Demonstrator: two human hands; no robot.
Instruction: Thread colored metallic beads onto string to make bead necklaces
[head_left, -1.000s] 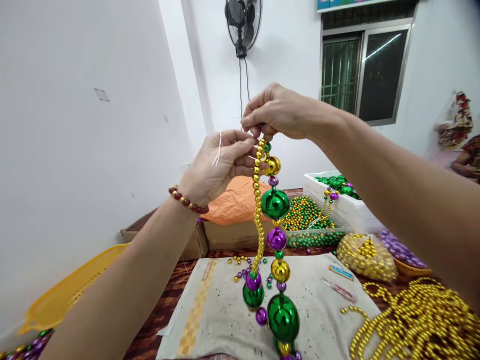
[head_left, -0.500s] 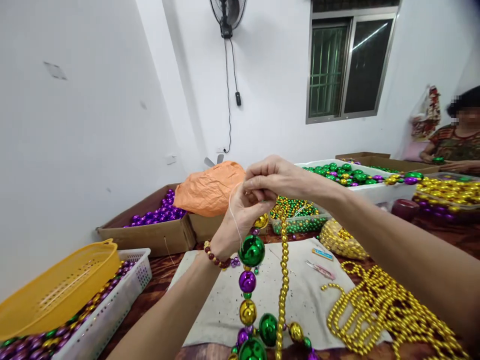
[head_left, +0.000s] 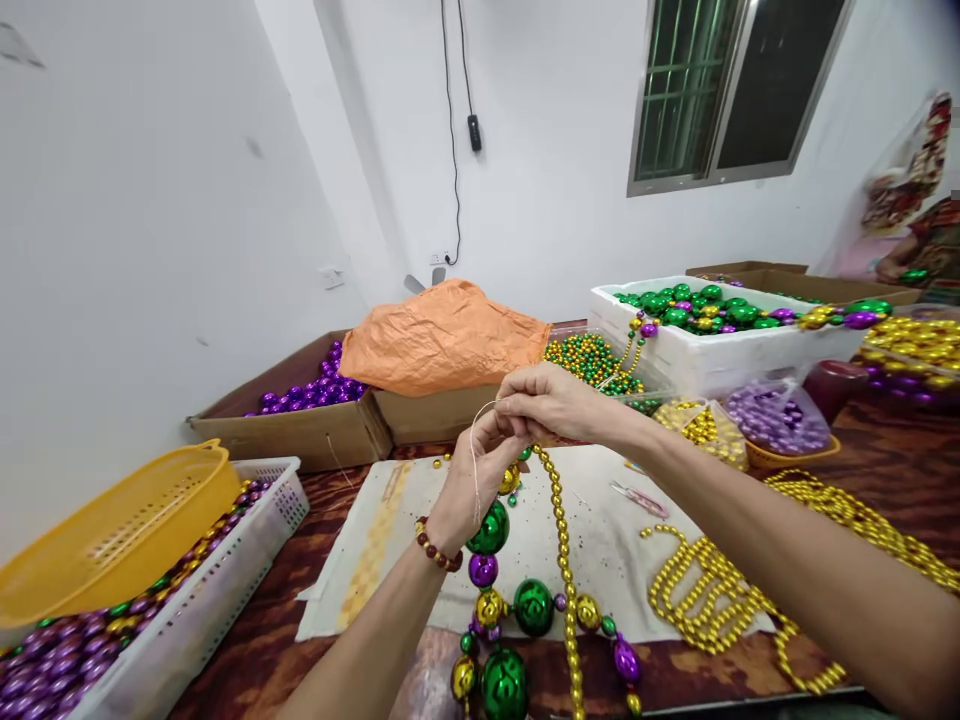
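Note:
My left hand point(head_left: 480, 470), a beaded bracelet point(head_left: 439, 548) on its wrist, is closed with fingers pinched round the top of a strand of large green, purple and gold beads point(head_left: 488, 528). A chain of small gold beads point(head_left: 564, 550) also hangs from where the hands meet. My right hand point(head_left: 553, 402) touches the left, thumb and forefinger pinching a thin white thread point(head_left: 472, 455) that loops down over the left hand. The exact knot or join is hidden by the fingers. Lower beads of the strand spread near the table's front edge.
A pale cloth point(head_left: 585, 580) lies on the table, with small snippers point(head_left: 639, 499) and loose gold chains point(head_left: 705, 590) at right. Around it stand a white basket point(head_left: 247, 545), a cardboard box point(head_left: 300, 440) under orange sheeting point(head_left: 442, 340) and a foam box point(head_left: 697, 360). A co-worker's arm point(head_left: 904, 258) shows far right.
My view has tilted downward. Both hands have come lower together, still pinched at the same spot, and more of the hanging beads now reach the cloth and table edge.

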